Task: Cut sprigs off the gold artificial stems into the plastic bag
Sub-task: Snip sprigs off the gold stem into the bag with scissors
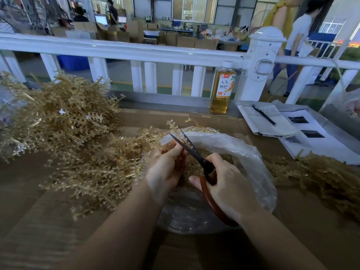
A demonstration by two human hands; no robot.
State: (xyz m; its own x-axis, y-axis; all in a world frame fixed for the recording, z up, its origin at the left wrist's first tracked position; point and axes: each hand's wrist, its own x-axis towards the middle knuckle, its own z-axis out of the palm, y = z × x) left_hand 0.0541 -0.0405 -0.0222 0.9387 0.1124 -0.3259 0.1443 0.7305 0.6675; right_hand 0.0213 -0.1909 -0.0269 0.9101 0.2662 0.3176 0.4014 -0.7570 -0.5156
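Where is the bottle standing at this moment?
In the head view the bottle stands upright at the far edge of the table, against the white railing, right of centre and just left of the papers.

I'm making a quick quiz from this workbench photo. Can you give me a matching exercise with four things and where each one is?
Things:
1. scissors
2. bottle
3. pen
4. plastic bag

Places:
A. lying on the open notebook
B. under both hands
C. standing by the white railing
D. in the right hand

Pairs: 1-D, 2-C, 3-A, 4-B
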